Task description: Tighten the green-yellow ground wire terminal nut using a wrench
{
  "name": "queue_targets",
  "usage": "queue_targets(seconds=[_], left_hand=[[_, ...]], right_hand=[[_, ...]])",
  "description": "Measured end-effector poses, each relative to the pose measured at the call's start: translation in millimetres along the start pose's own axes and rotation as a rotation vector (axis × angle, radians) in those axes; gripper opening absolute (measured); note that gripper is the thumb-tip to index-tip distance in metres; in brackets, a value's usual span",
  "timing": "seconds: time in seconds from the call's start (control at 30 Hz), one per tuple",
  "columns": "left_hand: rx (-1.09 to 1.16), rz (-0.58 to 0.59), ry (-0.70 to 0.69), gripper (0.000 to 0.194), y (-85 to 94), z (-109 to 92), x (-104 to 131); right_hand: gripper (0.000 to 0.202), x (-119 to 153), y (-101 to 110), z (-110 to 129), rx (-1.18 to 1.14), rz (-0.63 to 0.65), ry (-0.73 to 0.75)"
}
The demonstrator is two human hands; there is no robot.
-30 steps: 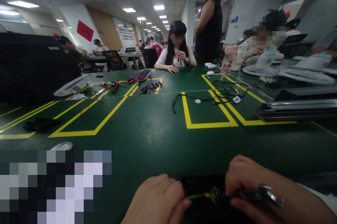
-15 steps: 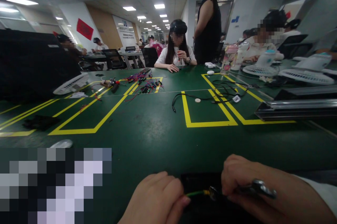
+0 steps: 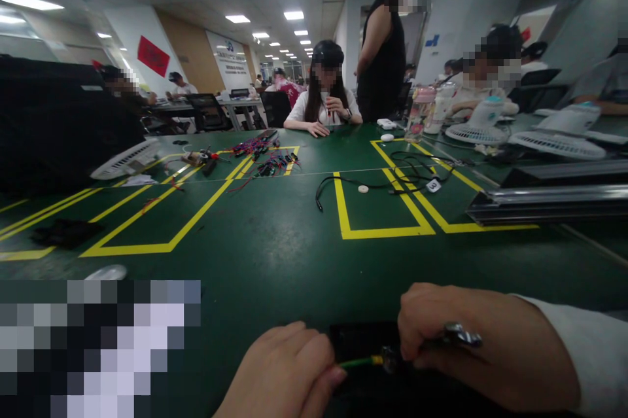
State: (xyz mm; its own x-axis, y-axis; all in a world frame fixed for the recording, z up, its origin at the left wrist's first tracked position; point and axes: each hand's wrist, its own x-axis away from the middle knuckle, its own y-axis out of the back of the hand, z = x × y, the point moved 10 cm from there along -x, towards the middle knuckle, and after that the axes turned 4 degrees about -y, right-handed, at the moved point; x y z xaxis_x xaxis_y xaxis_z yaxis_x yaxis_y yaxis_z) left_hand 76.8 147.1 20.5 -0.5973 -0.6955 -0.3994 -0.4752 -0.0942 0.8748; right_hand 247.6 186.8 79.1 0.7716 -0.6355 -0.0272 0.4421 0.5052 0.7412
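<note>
At the bottom centre, my left hand (image 3: 289, 369) is closed, pinching a green wire (image 3: 356, 362) between thumb and fingers. A yellow piece sits on the wire's right end, against a small shiny metal part (image 3: 390, 359). To the right, my right hand (image 3: 441, 333) is curled round a chrome tool that looks like a wrench (image 3: 464, 334); one end sticks out behind the knuckles. The tool's other end is hidden by my fingers, close to the metal part. Beneath both hands lies a dark black object (image 3: 363, 334), whose shape is hard to make out.
On the green table (image 3: 275, 241), yellow tape marks out boxes. Bundled wires (image 3: 269, 159) lie at centre left, black cables (image 3: 402, 173) at centre right. Metal rails (image 3: 554, 195) and white fans (image 3: 478, 133) stand on the right. Across the table a person (image 3: 326, 94) sits working.
The view has shifted slightly, so the table things sit a little further left. My right hand has turned somewhat, and the tool's protruding end sits further left and higher. Both grips remain.
</note>
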Motion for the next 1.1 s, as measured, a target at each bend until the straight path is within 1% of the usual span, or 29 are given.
queue_targets(seconds=[0.07,0.17,0.2,0.23,0.27,0.3,0.37,0.47,0.6,0.67,0.77,0.8,0.83,0.93,1.0,1.1], left_hand=[[0.003,0.016,-0.001,0.02,-1.3,0.2,-0.3],[0.015,0.056,0.007,0.021,2.9,-0.8,-5.5],[0.02,0.081,0.013,0.021,3.4,-1.0,-7.5],[0.026,0.105,0.021,0.021,3.3,-0.9,-9.1],[0.031,0.114,0.02,0.021,3.5,-1.4,-10.3],[0.035,0.122,0.022,0.021,2.7,-1.4,-10.7],[0.03,0.099,0.018,0.022,2.8,-1.4,-10.0],[0.013,0.073,0.025,0.022,4.2,-0.5,-6.5],[0.035,0.173,0.045,0.02,0.3,-1.3,-3.7],[0.038,0.177,0.056,0.021,0.6,-1.0,-3.5],[0.033,0.074,0.041,0.023,8.7,-2.1,-4.9],[0.036,0.056,0.032,0.024,10.5,-3.1,-5.3],[0.045,0.113,0.053,0.022,5.5,-1.4,-5.0],[0.05,0.189,0.083,0.02,2.8,0.1,-5.3],[0.046,0.198,0.092,0.02,4.7,0.3,-5.8],[0.046,0.21,0.097,0.021,4.7,0.8,-5.2]], right_hand=[[0.014,5.8,6.0,-1.2,0.008,-0.08,-0.07],[0.009,26.2,21.9,-11.0,-0.015,-0.329,-0.274],[0.009,34.7,25.2,-12.7,-0.027,-0.412,-0.312],[0.01,41.3,25.2,-12.5,-0.031,-0.464,-0.317],[0.012,45.1,22.3,-10.4,-0.022,-0.483,-0.289],[0.015,47.3,17.6,-8.9,-0.001,-0.481,-0.254],[0.017,49.7,8.8,-11.7,0.052,-0.474,-0.221],[0.013,50.4,-0.4,-26.6,0.081,-0.47,-0.261],[0.012,46.5,-10.6,-37.3,0.083,-0.415,-0.296],[0.012,45.4,-11.1,-33.5,0.099,-0.411,-0.271],[0.013,42.5,-8.1,-19.6,0.126,-0.413,-0.198],[0.014,41.0,-5.9,-14.4,0.138,-0.419,-0.176],[0.015,38.7,-4.2,-9.8,0.148,-0.418,-0.161],[0.016,33.0,1.6,-1.0,0.171,-0.441,-0.144],[0.016,31.7,1.4,-0.8,0.176,-0.444,-0.151],[0.016,33.9,-7.3,-8.7,0.184,-0.4,-0.192]])
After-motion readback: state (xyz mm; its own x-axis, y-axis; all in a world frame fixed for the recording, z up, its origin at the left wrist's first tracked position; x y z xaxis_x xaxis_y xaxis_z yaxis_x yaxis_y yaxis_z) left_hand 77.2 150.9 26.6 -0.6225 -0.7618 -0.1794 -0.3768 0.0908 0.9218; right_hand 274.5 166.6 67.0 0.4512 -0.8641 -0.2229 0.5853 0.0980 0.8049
